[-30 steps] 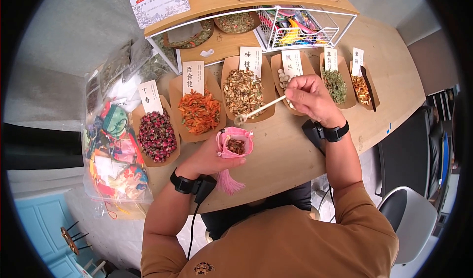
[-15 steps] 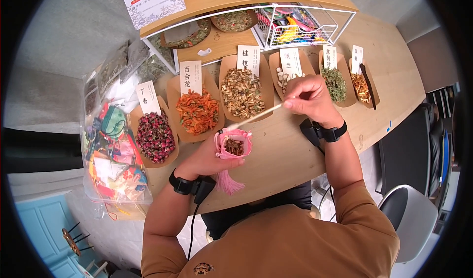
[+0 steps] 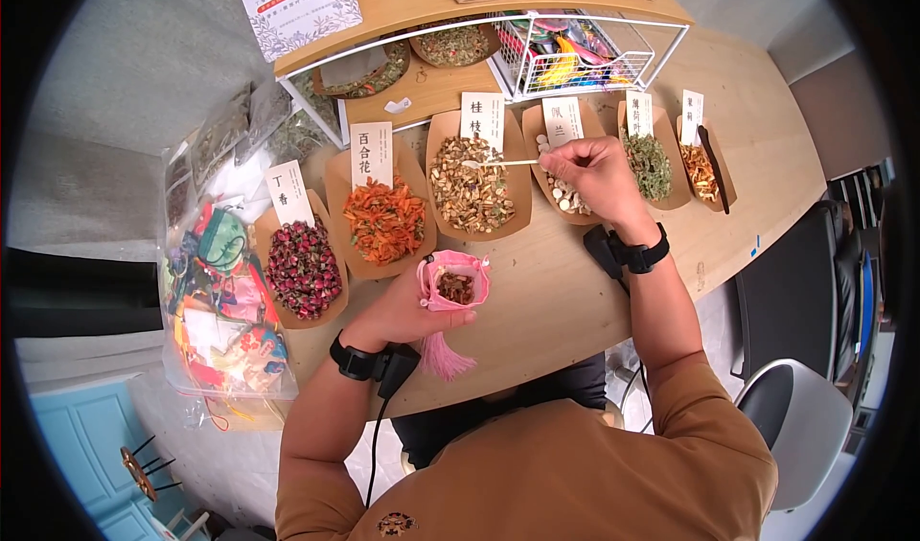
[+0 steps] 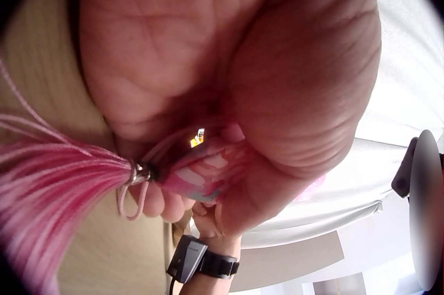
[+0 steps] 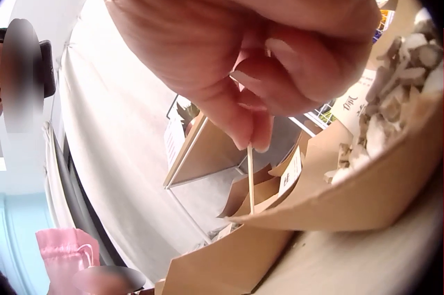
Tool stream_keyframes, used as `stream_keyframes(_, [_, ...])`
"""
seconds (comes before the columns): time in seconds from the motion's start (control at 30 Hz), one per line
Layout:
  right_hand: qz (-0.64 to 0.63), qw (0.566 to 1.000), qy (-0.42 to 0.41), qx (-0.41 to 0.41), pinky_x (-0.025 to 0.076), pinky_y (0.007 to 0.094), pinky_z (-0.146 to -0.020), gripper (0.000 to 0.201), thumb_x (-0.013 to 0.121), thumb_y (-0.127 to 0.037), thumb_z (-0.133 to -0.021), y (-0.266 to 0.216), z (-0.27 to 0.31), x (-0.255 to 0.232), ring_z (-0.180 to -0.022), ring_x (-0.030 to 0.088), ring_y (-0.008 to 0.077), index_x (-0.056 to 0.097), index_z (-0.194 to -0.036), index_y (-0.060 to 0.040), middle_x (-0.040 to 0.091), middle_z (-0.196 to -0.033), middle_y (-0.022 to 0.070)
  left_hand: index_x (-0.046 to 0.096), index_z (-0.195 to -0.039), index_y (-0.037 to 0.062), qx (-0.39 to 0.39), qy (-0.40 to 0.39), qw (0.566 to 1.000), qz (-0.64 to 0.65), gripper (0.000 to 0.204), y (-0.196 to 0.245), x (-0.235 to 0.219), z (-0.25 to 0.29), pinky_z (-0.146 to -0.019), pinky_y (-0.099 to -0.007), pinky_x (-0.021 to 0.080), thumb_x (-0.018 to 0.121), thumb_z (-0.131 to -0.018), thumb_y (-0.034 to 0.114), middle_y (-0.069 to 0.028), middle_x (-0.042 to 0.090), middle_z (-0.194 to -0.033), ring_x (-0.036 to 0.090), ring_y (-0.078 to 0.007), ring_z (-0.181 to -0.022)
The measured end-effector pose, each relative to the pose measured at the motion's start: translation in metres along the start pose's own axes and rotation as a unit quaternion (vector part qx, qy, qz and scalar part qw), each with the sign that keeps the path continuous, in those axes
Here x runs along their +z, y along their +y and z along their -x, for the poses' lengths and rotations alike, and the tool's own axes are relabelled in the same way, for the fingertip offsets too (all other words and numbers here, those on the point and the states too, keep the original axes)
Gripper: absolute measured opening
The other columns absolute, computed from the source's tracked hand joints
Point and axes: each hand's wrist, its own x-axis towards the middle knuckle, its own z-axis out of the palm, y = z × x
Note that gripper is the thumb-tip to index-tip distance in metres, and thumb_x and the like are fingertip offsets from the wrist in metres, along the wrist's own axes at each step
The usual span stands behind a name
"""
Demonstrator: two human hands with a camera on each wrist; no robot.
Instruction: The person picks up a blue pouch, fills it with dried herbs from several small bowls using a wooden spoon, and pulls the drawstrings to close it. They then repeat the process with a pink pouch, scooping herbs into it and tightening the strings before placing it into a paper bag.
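Note:
My left hand (image 3: 398, 313) grips a pink drawstring pouch (image 3: 448, 302), its mouth up and dried brown herbs (image 3: 455, 288) inside. A pink tassel (image 3: 444, 357) hangs below it, and in the left wrist view the tassel (image 4: 62, 201) spreads beside the palm. Between thumb and fingertips, my right hand (image 3: 599, 182) pinches the thin pale handle of a small spoon (image 3: 517, 162). The spoon's head overlaps the chopped brown twig pieces (image 3: 470, 191) in a card tray (image 3: 522, 196). Under the right hand stands a tray of whitish slices (image 3: 565, 196), partly hidden.
Left of the twigs are trays of orange petals (image 3: 383, 220) and dried rosebuds (image 3: 305, 268). To the right stand green leaves (image 3: 652, 167) and yellow-brown pieces with a black utensil (image 3: 714, 167). Behind is a shelf with a wire basket (image 3: 575, 71); a plastic bag (image 3: 225, 292) lies far left.
The right hand has drawn the spoon back from the pouch's mouth, up and away to the twig tray. The left hand and pouch stay nearly in place.

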Motion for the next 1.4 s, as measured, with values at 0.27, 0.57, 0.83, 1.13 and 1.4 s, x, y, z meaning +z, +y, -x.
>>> stream_keyframes(0.27, [0.023,0.996,-0.067,0.059,0.036,0.023,-0.048,0.016,0.072,-0.011,-0.084,-0.006,0.002,-0.004,-0.054,0.043,0.0028,0.07,-0.074,0.0011,0.056,-0.059,-0.004,0.051,-0.124,0.0007,0.016,-0.007,1.0,-0.018,0.051,-0.003,-0.002,-0.001,-0.089,-0.032,0.051,0.074,-0.078,0.002,-0.0079,0.063,-0.115,0.062,-0.0168,-0.106])
stream_keyframes(0.57, [-0.002,0.99,-0.082,0.114,0.032,0.0237,-0.047,0.022,0.071,-0.013,-0.085,-0.014,0.002,-0.004,-0.053,0.042,0.0032,0.066,-0.069,0.0006,0.055,-0.059,-0.0034,0.052,-0.122,0.0003,0.026,-0.01,0.999,-0.025,0.049,-0.004,-0.003,-0.002,-0.088,-0.0319,0.051,0.074,-0.078,0.002,-0.0078,0.064,-0.113,0.062,-0.0166,-0.105])
stream_keyframes(0.83, [-0.032,0.987,-0.084,0.136,0.031,0.0237,-0.047,0.023,0.07,-0.016,-0.086,-0.009,-0.001,-0.007,-0.053,0.041,0.0033,0.064,-0.069,-0.0015,0.052,-0.059,-0.0043,0.052,-0.122,0.0003,0.027,-0.011,0.999,-0.022,0.049,-0.003,-0.002,-0.001,-0.088,-0.032,0.051,0.074,-0.078,0.001,-0.0081,0.063,-0.114,0.062,-0.0171,-0.105])
stream_keyframes(1.13, [-0.102,0.979,-0.08,0.156,0.032,0.0221,-0.044,0.022,0.068,-0.014,-0.088,-0.012,-0.001,-0.007,-0.05,0.043,0.0034,0.063,-0.07,-0.0017,0.055,-0.06,-0.0032,0.051,-0.123,0.0004,0.026,-0.001,0.999,-0.022,0.05,-0.006,-0.002,0.0,-0.089,-0.0325,0.051,0.074,-0.078,0.001,-0.0086,0.063,-0.114,0.062,-0.0176,-0.105])
stream_keyframes(1.4, [-0.16,0.972,-0.065,0.158,0.024,0.0194,-0.039,0.018,0.069,-0.012,-0.088,-0.009,-0.002,-0.011,-0.043,0.04,0.0017,0.063,-0.074,-0.0026,0.055,-0.061,-0.0033,0.051,-0.123,0.0007,0.023,-0.004,1.0,-0.019,0.05,-0.007,-0.002,-0.001,-0.089,-0.0322,0.051,0.074,-0.078,0.001,-0.008,0.063,-0.114,0.062,-0.0173,-0.106])
